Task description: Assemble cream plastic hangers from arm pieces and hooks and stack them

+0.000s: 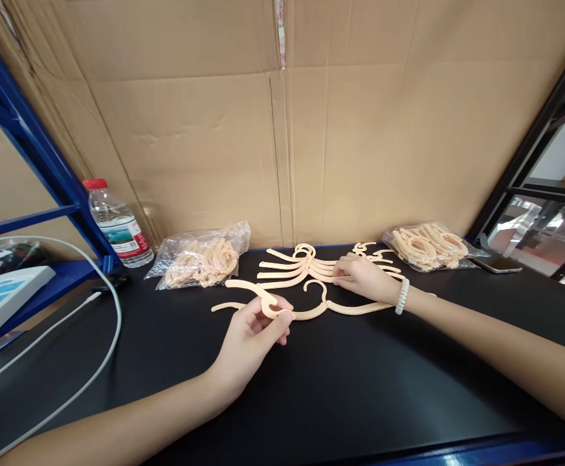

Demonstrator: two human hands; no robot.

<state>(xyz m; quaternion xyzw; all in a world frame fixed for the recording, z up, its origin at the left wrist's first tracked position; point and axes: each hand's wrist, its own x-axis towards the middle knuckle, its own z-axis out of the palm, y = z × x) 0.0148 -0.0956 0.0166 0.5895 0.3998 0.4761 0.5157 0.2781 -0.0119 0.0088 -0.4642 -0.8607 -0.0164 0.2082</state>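
Note:
My left hand (257,330) pinches a cream-coloured plastic clothes hanger piece (248,287), an arm with a curved notch at its inner end. Just behind that hand a full clothes hanger (360,310) lies flat, its hook pointing away from me and its left arm partly covered. My right hand (362,277) is over the right arms of several stacked hangers (287,275), fingers bent together. Whether it grips one of them is hidden. More loose hanger pieces (365,248) lie behind it.
Clear plastic bags of hanger parts stand at the back left (204,259) and back right (425,246). A water bottle (121,226) with a red cap is by the blue frame. A white cable (117,323) loops across the left. A phone (498,262) lies at the right.

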